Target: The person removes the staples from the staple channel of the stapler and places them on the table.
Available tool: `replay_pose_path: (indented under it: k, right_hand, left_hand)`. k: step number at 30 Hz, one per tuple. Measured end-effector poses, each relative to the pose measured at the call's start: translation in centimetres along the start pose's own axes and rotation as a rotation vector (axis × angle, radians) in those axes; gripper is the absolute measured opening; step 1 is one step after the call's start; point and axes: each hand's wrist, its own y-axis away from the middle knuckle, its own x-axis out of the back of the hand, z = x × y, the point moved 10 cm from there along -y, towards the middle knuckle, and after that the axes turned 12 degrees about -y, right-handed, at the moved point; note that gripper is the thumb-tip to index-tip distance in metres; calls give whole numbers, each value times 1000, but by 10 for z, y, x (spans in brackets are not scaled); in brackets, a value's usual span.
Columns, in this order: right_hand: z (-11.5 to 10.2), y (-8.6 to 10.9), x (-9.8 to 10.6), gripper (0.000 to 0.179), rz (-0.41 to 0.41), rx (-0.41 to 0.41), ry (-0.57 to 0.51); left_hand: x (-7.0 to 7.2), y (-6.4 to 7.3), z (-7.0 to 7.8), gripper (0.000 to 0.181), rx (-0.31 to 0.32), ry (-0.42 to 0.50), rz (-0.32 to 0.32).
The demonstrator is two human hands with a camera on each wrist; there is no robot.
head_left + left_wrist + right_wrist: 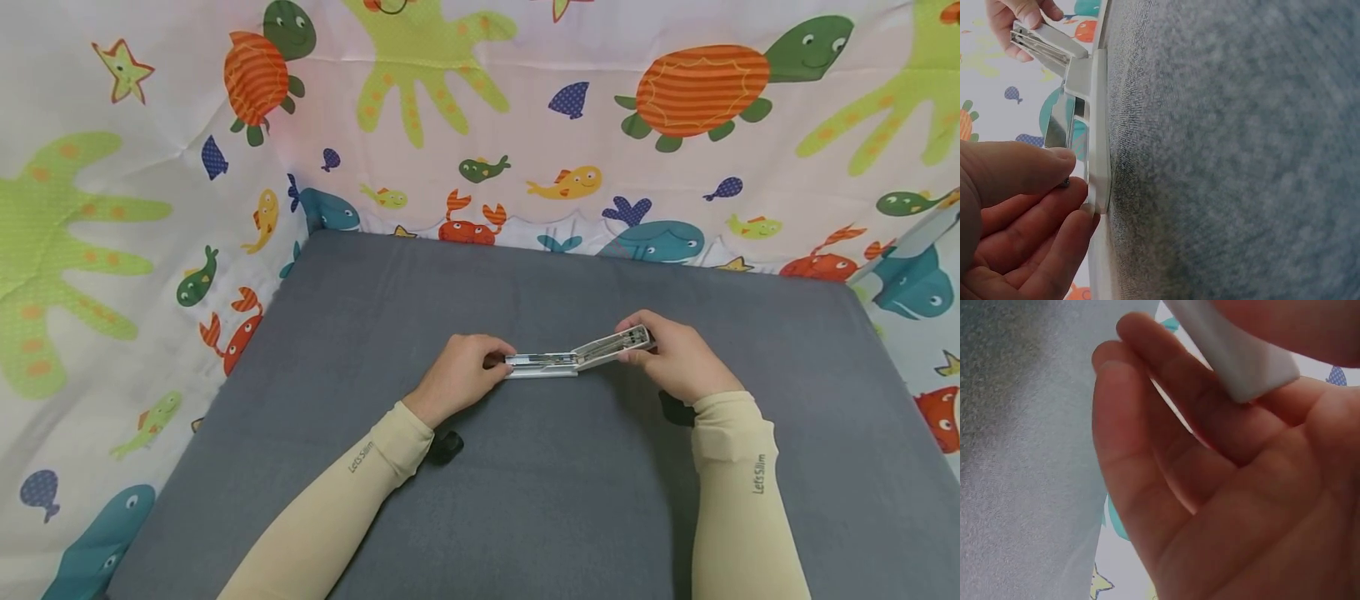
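My left hand [463,375] pinches the metal strip [1059,125] of the opened white stapler [543,372], whose base [1099,137] lies on the grey counter [540,508], while my right hand [678,360] grips its raised top [602,348]

The stapler [1097,119] looks like smooth plastic with a soft sheen; its narrow strip [1058,125] is glossy metal. The table cover [525,508] looks like matt cloth, rough-grained up close. The curtain [555,158] seems smooth, lightly creased cloth, and the sleeves [326,508] are smooth, matt fabric.
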Motion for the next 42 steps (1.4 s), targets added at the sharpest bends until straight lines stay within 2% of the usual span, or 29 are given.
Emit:
replay_pose_path:
  k: [11,23,26,29,31,33,37,39,42]
  right_hand:
    - [11,-1,-5,30,-35,-43,42]
    - [13,-2,-7,32,-47,-51,48]
    - [12,-3,-5,36,-38,-60,56]
    - [8,-3,-2,50,-15,-60,63]
    - [1,-3,2,58,26,-46,72]
    - [-10,0,7,60,104,-4,71]
    - [-44,3,2,44,256,123,54]
    - [-61,1,-14,35,265,183,51]
    - [-79,-5,-45,27,203,243,55]
  left_hand:
    - [1,0,-1,23,2,18,-1]
    - [2,2,-1,24,-6,27,2]
    - [2,2,-1,24,-5,32,2]
    - [2,1,-2,24,4,39,2]
    - [2,1,-3,24,8,39,2]
    - [2,1,-3,24,10,34,1]
    - [2,0,-2,24,2,22,2]
    - [2,0,-1,23,-2,18,4]
    - [3,0,0,22,-6,13,7]
